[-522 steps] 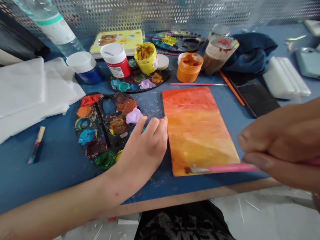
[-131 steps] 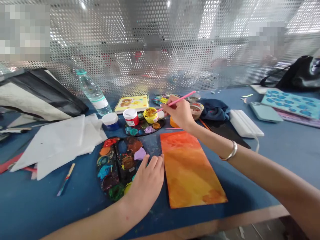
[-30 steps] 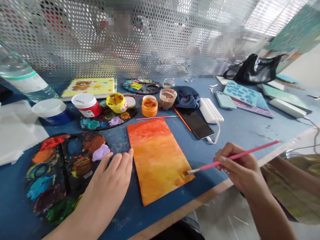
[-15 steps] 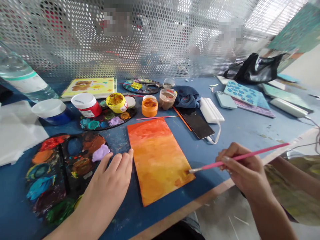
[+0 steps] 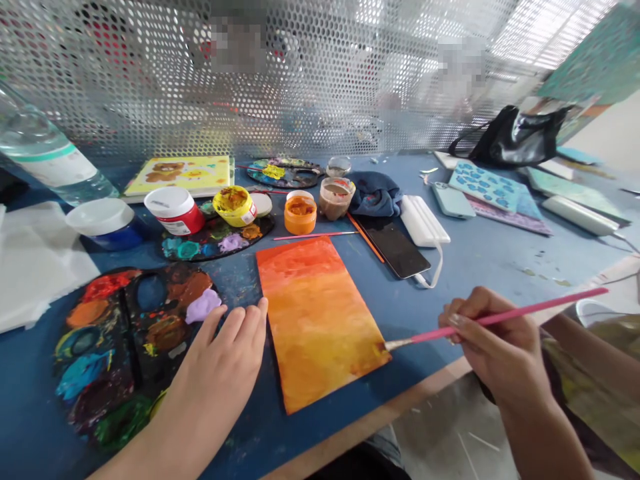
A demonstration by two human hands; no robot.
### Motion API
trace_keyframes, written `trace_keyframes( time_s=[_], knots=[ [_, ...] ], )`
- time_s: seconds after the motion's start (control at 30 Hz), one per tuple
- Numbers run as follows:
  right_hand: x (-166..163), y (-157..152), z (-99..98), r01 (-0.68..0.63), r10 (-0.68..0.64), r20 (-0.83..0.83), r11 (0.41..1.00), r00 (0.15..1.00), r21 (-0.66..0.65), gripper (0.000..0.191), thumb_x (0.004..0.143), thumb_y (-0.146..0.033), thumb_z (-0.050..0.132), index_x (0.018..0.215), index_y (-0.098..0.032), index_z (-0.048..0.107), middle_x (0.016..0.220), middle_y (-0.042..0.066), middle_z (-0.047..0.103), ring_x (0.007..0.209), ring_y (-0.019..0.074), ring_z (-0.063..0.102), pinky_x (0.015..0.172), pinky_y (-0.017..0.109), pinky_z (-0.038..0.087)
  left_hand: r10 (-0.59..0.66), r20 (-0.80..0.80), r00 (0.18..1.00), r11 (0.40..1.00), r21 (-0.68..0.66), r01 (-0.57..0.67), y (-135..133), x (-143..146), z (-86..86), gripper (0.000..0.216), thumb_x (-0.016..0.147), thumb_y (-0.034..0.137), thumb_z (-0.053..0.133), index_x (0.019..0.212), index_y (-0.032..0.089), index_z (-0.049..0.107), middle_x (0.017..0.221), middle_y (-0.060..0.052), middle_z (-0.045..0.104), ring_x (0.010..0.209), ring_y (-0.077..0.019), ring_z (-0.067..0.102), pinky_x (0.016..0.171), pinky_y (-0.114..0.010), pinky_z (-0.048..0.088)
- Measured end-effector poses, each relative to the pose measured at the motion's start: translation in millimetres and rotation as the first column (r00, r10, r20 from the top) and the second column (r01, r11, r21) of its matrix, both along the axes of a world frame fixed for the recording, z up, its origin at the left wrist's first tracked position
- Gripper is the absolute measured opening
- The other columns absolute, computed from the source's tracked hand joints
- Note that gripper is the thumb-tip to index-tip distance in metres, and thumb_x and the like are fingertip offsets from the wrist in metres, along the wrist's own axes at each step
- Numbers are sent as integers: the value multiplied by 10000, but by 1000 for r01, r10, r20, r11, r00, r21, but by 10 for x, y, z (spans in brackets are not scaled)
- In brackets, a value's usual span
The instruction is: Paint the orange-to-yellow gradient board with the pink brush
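A small canvas (image 5: pixel 320 313) lies on the blue table, painted from red-orange at the far end to yellow-orange nearer me, with a darker patch at its near right corner. My right hand (image 5: pixel 493 340) grips a pink paintbrush (image 5: pixel 530 310), its bristles touching the canvas's right edge by that patch. Fingers extended, my left hand (image 5: pixel 220 373) rests with its fingertips at the canvas's left edge. Partly under that forearm is a dark paint palette (image 5: pixel 155 363) with blobs of several colours.
Behind the canvas stand an orange paint jar (image 5: pixel 300 215), a yellow one (image 5: pixel 234 207) and a cup of murky water (image 5: pixel 336 199). A black phone (image 5: pixel 395 247) and a white power bank (image 5: pixel 424 220) lie right of them. Another person's arm (image 5: pixel 595 340) shows at right.
My right hand has shifted slightly right, and the brush tip has slid from the canvas's surface out to its right edge. My left hand stays at the left edge.
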State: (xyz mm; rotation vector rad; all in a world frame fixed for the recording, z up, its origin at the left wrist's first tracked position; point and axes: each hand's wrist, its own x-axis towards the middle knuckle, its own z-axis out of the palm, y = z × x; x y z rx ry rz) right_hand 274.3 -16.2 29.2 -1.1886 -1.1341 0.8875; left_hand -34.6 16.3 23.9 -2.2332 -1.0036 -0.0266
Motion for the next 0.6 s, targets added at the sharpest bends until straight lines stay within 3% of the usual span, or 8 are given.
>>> trace_keyframes(
  time_s=[0.13, 0.27, 0.4, 0.5, 0.6],
  knots=[
    [-37, -11, 11, -61, 63, 28, 996, 998, -72, 225, 778, -287, 730, 641, -204, 571, 533, -10, 540, 547, 134, 483, 495, 282, 315, -12, 17, 1000, 1000, -3, 12, 1, 8, 11, 513, 775, -81, 341, 1196, -2, 625, 803, -119, 579, 789, -252, 523, 751, -415, 497],
    [-88, -29, 17, -59, 60, -21, 998, 998, 10, 245, 795, -279, 714, 632, -209, 544, 503, -33, 485, 524, 121, 439, 507, 285, 309, -16, 21, 1000, 1000, -3, 16, -4, 9, 15, 514, 775, -82, 337, 1190, 1, 629, 801, -114, 583, 781, -248, 527, 753, -413, 503],
    [-112, -46, 12, -95, 96, 16, 994, 995, -45, 221, 789, -264, 709, 645, -208, 551, 546, -12, 524, 530, 132, 458, 490, 285, 305, -18, 24, 1000, 1000, 2, 18, -2, 7, 11, 519, 777, -79, 323, 1192, -3, 626, 796, -112, 581, 775, -242, 528, 747, -410, 506],
    [-105, -53, 13, -47, 47, -3, 999, 999, 11, 270, 782, -267, 714, 602, -211, 520, 512, -37, 437, 519, 124, 408, 515, 295, 307, -9, 22, 1000, 1000, -2, 9, 5, 10, 10, 520, 781, -74, 323, 1198, 5, 623, 806, -111, 582, 782, -241, 529, 759, -410, 507],
    [-125, -73, 23, -78, 78, -1, 997, 997, -11, 240, 794, -294, 701, 630, -219, 543, 521, -24, 479, 523, 134, 430, 513, 297, 312, -12, 23, 1000, 1000, -9, 12, 7, 10, 13, 518, 776, -73, 325, 1189, 3, 630, 794, -110, 574, 775, -242, 523, 739, -403, 503]
  ],
)
